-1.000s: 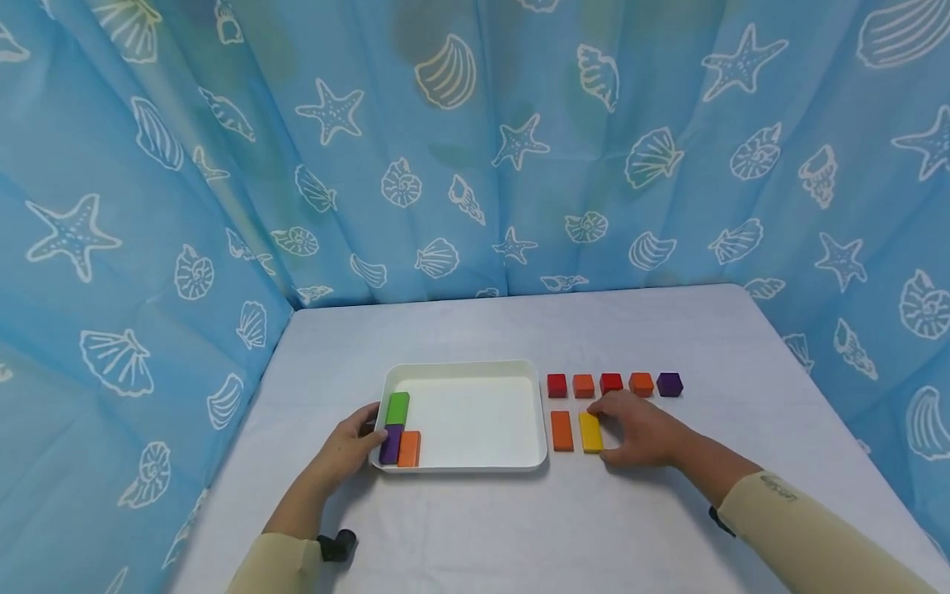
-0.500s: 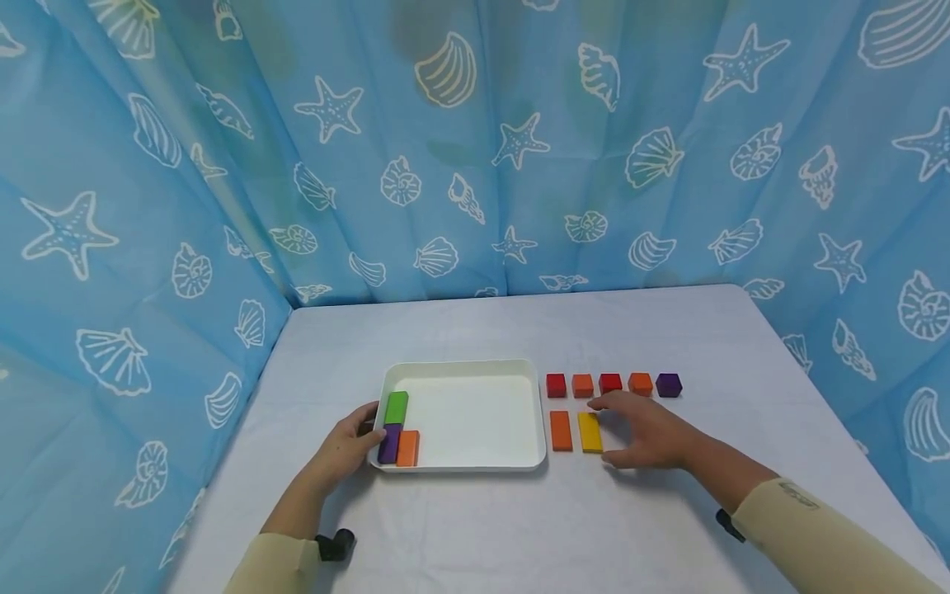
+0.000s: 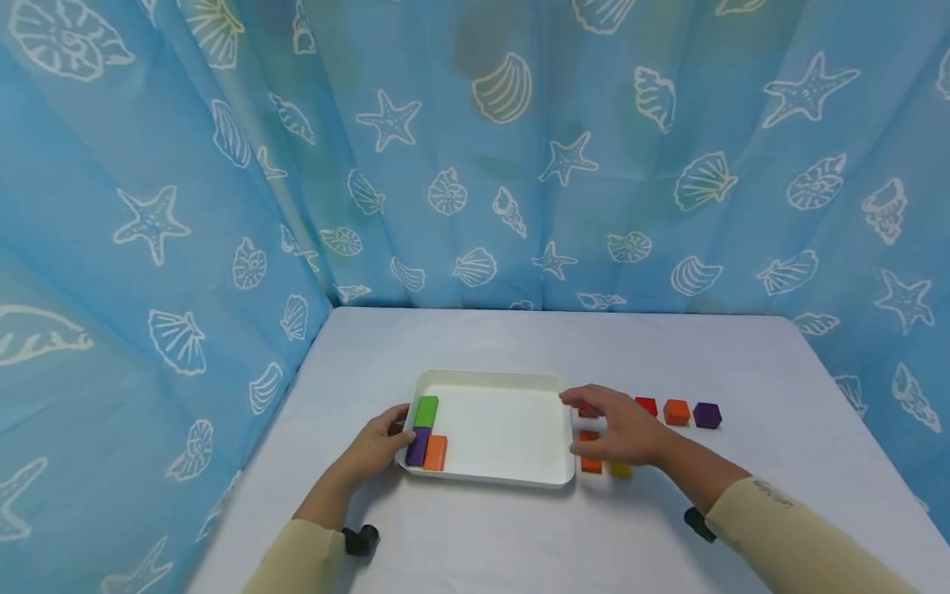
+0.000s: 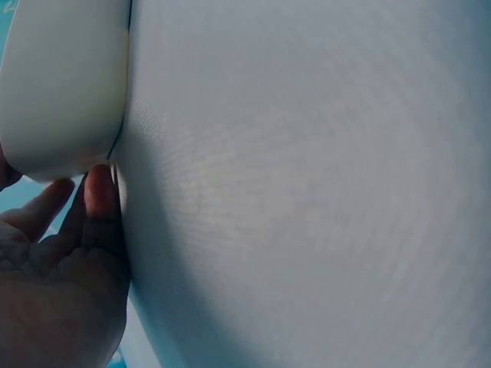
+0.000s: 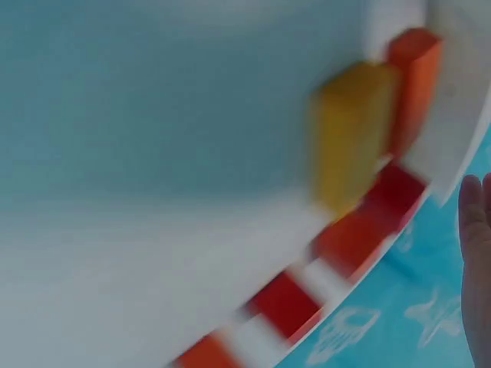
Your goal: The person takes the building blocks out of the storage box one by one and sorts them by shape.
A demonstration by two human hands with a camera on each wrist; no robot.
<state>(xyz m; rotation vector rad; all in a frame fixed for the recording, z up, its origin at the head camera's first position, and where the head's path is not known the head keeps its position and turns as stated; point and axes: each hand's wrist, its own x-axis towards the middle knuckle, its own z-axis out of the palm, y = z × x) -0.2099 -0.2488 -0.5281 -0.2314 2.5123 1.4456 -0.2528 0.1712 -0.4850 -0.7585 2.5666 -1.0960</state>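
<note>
Just now the right hand (image 3: 623, 429) has moved from the yellow block (image 3: 621, 471) toward the right rim of the white tray (image 3: 505, 425), thumb and fingers apart, holding nothing. It hangs about the orange block (image 3: 590, 464) outside the tray. The yellow block stays on the bench (image 3: 460, 536), so the tray has gained nothing beyond its green block (image 3: 426, 411), purple block (image 3: 418, 448) and light-orange block (image 3: 435, 453). The left hand (image 3: 374, 445) grips its left edge.

We've got the white tray (image 4: 65, 84), our left hand (image 4: 65, 284) touching its rounded end. White cloth (image 4: 307, 184) runs alongside the tray (shadow (image 4: 165, 245) trailing from there); blue bits (image 4: 17, 198) show behind the tray.
</note>
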